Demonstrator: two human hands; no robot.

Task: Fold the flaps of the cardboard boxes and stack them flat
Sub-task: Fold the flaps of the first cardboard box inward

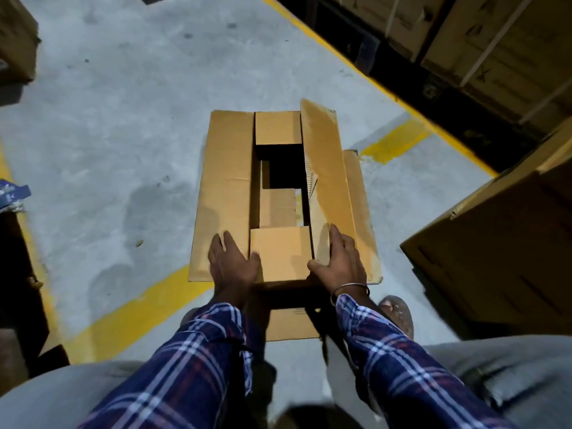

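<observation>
We press left hand (230, 261) flat on cardboard box (226, 193) left flap, right hand (340, 258) flat against raised right flap (325, 168), printing on surrounding boxes (501, 249) illegible

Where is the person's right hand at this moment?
In the head view, the right hand lies right of centre, on the near end of the raised right flap of the open brown cardboard box, beside the small near flap.
</observation>
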